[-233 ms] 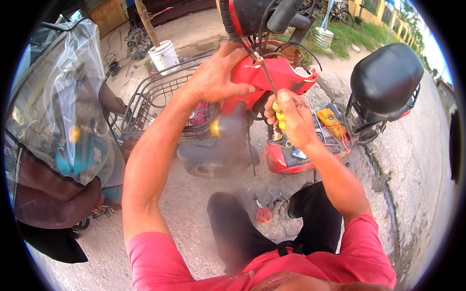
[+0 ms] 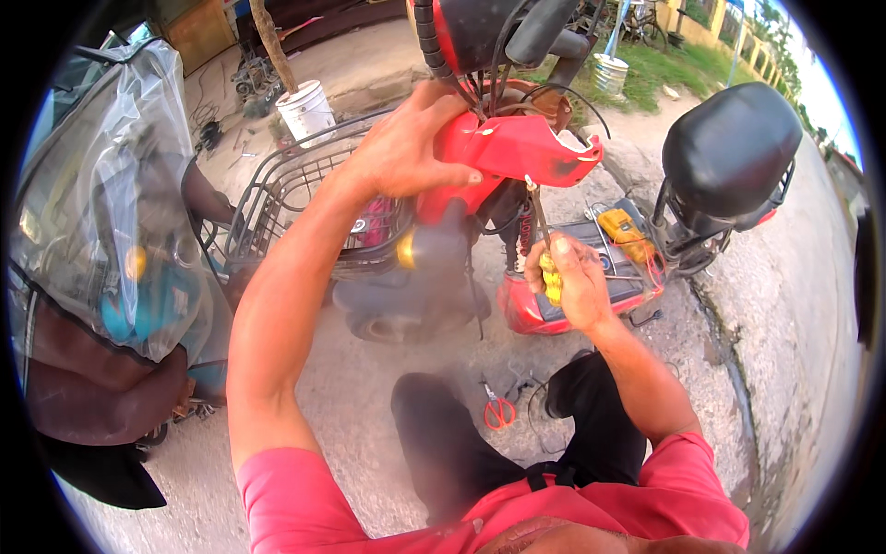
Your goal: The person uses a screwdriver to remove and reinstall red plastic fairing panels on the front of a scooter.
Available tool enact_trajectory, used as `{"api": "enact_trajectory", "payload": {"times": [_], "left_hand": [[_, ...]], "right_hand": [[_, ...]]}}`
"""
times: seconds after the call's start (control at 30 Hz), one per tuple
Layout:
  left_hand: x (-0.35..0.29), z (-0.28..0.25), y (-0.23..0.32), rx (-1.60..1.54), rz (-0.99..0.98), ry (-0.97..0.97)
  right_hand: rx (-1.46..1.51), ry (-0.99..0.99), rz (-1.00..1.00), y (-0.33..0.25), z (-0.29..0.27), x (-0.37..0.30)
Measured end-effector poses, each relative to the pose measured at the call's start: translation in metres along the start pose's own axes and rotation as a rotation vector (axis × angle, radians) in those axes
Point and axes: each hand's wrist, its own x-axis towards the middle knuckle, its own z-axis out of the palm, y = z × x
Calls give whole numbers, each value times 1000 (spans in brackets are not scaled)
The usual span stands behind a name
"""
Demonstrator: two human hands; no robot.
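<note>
Beside a red scooter (image 2: 531,319) on a concrete roadside, seen from the head camera, a person's left hand (image 2: 406,148) rests on the red front cover (image 2: 517,152), below the handlebar, its thumb spread wide; the other fingertips are hidden, so whether they grip cannot be told. The right hand (image 2: 574,282) curls its fingers around the yellow handle of a screwdriver-like tool (image 2: 551,277), shaft pointing up, its tip close under the cover's lower edge; contact there is unclear. A yellow device (image 2: 626,233) lies on the footboard, near the right hand. Red-handled scissors (image 2: 499,412) lie on the ground, near the person's legs.
</note>
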Motion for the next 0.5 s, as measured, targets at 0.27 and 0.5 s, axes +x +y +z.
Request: {"api": "enact_trajectory", "payload": {"times": [0.27, 0.5], "left_hand": [[2, 1, -3, -9, 38, 26], [2, 3, -5, -36, 23, 29]], "right_hand": [[-9, 4, 79, 17, -4, -28], [64, -3, 153, 31, -4, -39]]}}
